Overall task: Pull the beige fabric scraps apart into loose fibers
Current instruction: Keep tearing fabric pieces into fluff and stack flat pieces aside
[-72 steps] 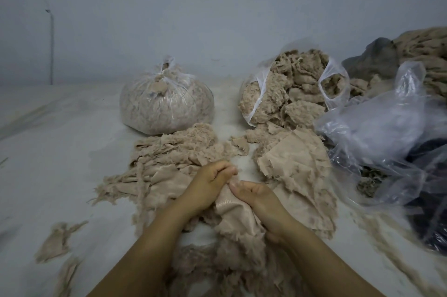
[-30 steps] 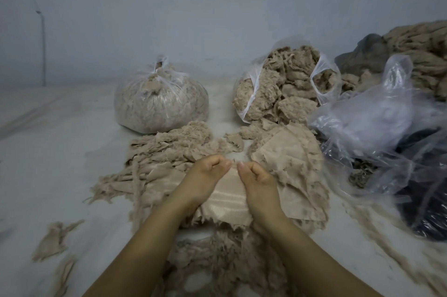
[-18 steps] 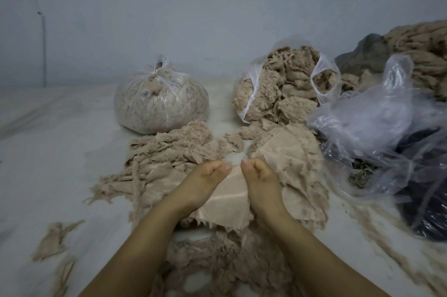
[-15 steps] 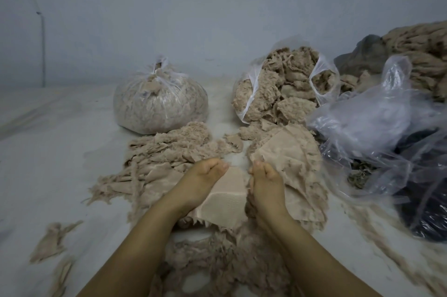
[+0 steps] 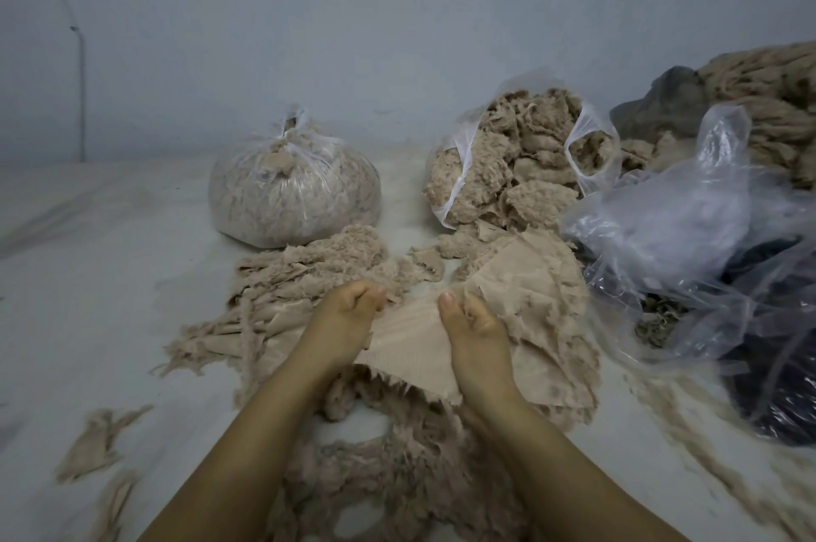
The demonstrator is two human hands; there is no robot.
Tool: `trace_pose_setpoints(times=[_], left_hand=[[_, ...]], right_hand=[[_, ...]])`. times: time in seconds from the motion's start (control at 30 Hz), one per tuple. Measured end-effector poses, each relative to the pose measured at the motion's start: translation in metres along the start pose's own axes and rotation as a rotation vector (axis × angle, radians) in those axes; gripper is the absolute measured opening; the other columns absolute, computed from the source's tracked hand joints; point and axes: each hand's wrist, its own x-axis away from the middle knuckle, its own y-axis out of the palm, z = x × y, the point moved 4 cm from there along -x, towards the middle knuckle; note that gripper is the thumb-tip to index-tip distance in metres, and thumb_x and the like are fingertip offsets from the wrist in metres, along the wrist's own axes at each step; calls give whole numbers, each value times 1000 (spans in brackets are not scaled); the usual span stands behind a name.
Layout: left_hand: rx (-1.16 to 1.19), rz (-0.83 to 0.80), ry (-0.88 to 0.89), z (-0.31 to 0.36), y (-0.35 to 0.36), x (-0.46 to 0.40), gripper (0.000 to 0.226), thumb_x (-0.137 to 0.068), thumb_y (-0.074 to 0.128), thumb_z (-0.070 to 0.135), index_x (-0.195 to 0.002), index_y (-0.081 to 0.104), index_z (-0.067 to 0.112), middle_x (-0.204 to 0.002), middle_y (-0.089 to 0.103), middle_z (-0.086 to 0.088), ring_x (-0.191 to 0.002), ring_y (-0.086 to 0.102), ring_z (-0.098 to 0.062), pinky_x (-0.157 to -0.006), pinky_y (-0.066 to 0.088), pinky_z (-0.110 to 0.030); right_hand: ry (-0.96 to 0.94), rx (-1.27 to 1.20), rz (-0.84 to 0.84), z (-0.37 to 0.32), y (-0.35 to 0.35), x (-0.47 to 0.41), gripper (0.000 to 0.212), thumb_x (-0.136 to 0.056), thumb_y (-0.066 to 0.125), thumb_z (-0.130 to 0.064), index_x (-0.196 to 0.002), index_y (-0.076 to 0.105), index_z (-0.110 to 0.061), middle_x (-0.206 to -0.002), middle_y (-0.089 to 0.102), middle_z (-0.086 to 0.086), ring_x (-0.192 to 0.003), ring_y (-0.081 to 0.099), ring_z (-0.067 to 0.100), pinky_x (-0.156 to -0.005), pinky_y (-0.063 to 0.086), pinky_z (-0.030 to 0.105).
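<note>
A pale grey-white floor carries everything, backed by a plain grey wall. Taking the flat beige ribbed fabric scrap stretched between the two hands as the landmark: to its right lies a heap of crumpled clear plastic bags over dark material, and behind that heap a mound of thick beige rope-like fabric. Beyond the scrap and to the right stands an open clear plastic bag overflowing with fluffy beige scraps. Beyond the scrap and to the left sits a knotted clear plastic bag packed with pale loose fibers. Just left of the scrap spreads a low pile of shredded beige strips; just right of it lies a stack of flat beige fabric pieces with frayed edges. Below the scrap, between the forearms, is a mat of loose beige fibers. Well to the left of the scrap lie a few small stray beige shreds.

The left hand has its grip clamped on the scrap's left upper edge, fingers curled. The right hand has its grip pinched on the right upper edge, thumb on top. The two hands are apart, with the fabric taut between them.
</note>
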Motion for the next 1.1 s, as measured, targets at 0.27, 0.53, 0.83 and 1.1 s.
trace_pose_setpoints(times=[0.27,0.53,0.83,1.1], left_hand=[[388,2,-416,-6,-1,14,67,-88,29,68,-81,55,6,-50,61,-3,-31,35,-10,-34,26,-15],[479,-52,-228,19,58,36,29,-97,47,33,-75,46,14,-47,42,2,-33,32,-5,-34,25,-15],[39,-245,-119,-1,26,37,20,-96,52,28,-87,62,13,-56,56,9,-38,44,0,-42,36,-15],[-316,-623,-13,-7,71,63,9,-85,69,25,-93,70,20,-85,66,6,-75,55,1,-73,48,-21]], right_hand=[[-183,42,244,-16,-13,-17,31,-101,42,-33,-119,57,-13,-115,59,-10,-105,49,-10,-92,40,15],[-432,243,307,-24,-1,-15,31,-100,44,-21,-70,39,-27,-55,48,-14,-52,47,-7,-51,35,7],[-13,904,140,-9,-85,-46,23,-93,55,-35,-102,51,-15,-94,52,-1,-89,50,19,-76,43,34],[-110,895,-579,6,-54,13,9,-82,73,-34,-80,70,-26,-79,60,-13,-71,54,-2,-67,41,13]])
